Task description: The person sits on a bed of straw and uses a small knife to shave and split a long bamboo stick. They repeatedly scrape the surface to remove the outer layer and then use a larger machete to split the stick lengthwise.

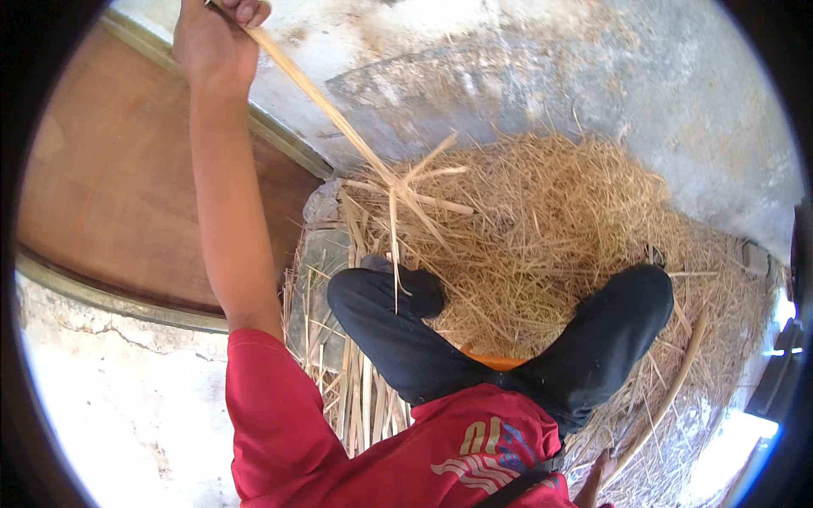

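My left hand (222,38) is raised at the top left, partly cut off by the picture's upper edge. Its fingers are closed around a bundle of long, pale dry strips (330,110). The bundle slants down to the right, and its lower end fans out into several loose strips over the straw, near my left knee. Low on the right, my right hand (600,466) is small in view, with its forearm mostly hidden by my body. It is closed at the lower end of a long curved stick (669,396), which leans up along the straw.
A thick heap of dry straw (559,203) covers the floor between and beyond my bent legs. Loose pale strips (366,398) lie left of me. A brown wooden panel (110,169) and a stained wall (542,85) stand close. Something orange (495,362) shows beneath me.
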### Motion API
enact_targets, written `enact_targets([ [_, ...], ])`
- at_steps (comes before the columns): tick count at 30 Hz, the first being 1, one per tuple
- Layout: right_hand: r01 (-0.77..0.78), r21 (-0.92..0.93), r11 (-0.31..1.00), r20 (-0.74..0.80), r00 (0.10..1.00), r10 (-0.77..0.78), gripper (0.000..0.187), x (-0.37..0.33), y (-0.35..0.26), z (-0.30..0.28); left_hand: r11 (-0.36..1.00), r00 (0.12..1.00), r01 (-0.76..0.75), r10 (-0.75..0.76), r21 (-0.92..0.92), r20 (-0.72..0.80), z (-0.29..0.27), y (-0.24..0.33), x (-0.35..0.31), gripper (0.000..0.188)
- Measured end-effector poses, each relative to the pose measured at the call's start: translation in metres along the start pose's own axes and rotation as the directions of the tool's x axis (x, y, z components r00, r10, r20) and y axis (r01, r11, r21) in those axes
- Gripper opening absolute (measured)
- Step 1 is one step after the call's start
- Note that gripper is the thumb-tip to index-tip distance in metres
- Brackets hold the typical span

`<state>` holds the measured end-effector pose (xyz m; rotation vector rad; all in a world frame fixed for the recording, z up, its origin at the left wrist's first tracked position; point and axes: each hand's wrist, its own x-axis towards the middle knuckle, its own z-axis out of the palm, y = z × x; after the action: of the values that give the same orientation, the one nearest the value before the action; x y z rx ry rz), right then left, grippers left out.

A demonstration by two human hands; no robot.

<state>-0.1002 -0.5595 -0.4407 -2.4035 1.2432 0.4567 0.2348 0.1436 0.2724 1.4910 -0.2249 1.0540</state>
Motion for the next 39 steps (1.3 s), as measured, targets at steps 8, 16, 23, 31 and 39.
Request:
enact_targets([
  [8, 0.089, 0.730, 0.678, -0.014, 0.993, -0.116, 0.023, -0.130, -0.206, -0.109, 0.967, 0.991, 0.048, -0.014, -0.249, 0.136, 0.003, -0.010, 0.002, 0.045],
  [16, 0.233, 0.955, 0.183, 0.087, 0.371, -0.925, 0.019, -0.335, -0.485, -0.230, 0.992, 0.994, 0.030, -0.043, -0.120, -0.105, 0.027, -0.033, -0.013, 0.048],
  [23, 0.061, 0.951, 0.302, 0.308, -0.163, -0.937, 0.014, -0.461, -0.566, -0.243, 0.994, 0.984, 0.007, -0.027, -0.111, -0.177, 0.043, -0.039, -0.011, 0.044],
  [31, 0.348, 0.935, 0.063, 0.050, 0.046, -0.998, 0.031, -0.481, -0.577, -0.154, 0.981, 0.990, -0.134, 0.126, -0.138, -0.065, 0.030, -0.050, -0.013, 0.035],
  [39, 0.366, 0.905, 0.216, 0.219, 0.035, -0.975, 0.025, -0.463, -0.568, -0.162, 0.985, 0.959, -0.170, 0.173, 0.033, -0.223, 0.027, -0.059, -0.027, 0.035],
])
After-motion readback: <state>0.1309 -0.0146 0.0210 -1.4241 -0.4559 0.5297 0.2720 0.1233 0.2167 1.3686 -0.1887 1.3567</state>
